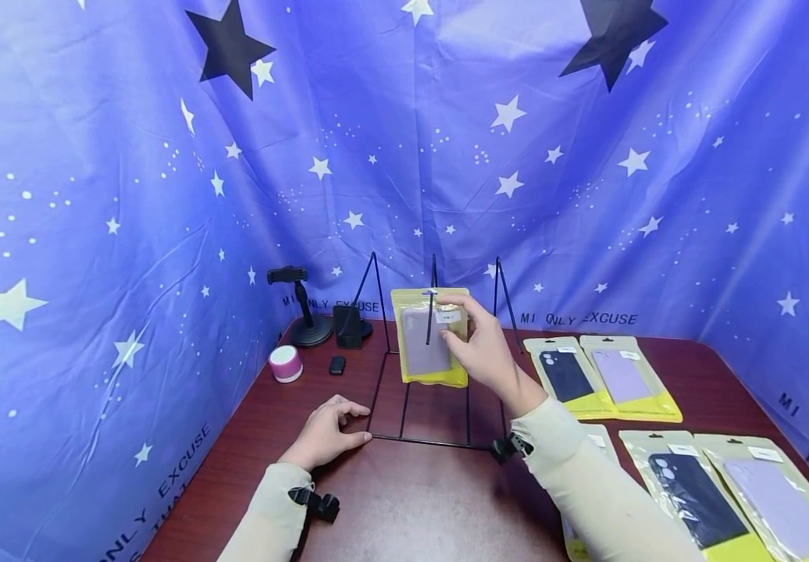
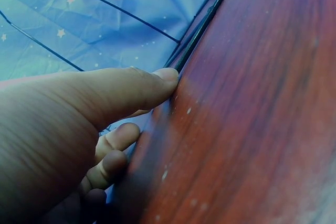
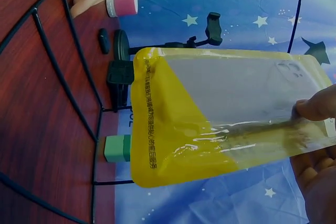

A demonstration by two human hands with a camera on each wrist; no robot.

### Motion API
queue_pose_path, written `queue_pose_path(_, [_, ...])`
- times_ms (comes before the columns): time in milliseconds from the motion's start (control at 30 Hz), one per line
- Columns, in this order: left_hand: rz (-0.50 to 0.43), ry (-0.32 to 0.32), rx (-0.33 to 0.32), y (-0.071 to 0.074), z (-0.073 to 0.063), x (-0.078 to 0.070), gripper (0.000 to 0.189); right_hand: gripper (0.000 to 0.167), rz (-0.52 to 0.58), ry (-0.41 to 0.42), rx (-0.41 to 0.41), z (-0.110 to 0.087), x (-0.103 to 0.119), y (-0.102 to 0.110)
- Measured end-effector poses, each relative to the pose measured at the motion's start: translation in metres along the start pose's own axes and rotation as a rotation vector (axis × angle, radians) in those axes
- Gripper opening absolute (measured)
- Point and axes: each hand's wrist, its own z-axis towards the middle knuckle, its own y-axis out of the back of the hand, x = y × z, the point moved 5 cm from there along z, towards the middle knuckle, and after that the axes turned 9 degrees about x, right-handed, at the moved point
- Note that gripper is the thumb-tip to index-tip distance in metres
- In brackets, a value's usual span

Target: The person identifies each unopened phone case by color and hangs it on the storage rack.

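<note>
My right hand [image 1: 483, 343] pinches the upper right of a yellow-edged clear package [image 1: 427, 351] with a light purple phone case inside. The package stands upright at the middle prong of a black wire rack [image 1: 422, 443]. From the hang hole at its top down, that prong [image 1: 429, 320] crosses in front of the package. At the rack's front left corner, my left hand [image 1: 327, 429] touches the wire with thumb and index finger spread apart. In the left wrist view the thumb [image 2: 142, 87] rests right at the rod's end, and the other fingers bend loosely beneath.
More packaged phone cases lie at the right, a dark one [image 1: 564, 378] and a purple one [image 1: 622, 376] behind, others nearer. A phone stand [image 1: 302, 312], a black box [image 1: 348, 326], a pink-and-white jar [image 1: 286, 364] and a small black object [image 1: 337, 365] stand at left. A starry curtain encloses the table.
</note>
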Motion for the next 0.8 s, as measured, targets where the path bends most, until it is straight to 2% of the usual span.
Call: queue_pose_path(800, [0.024, -0.007, -0.002, 0.001, 0.000, -0.003, 0.037, 0.049, 0.056, -0.073, -0.055, 0.029, -0.023, 0.004])
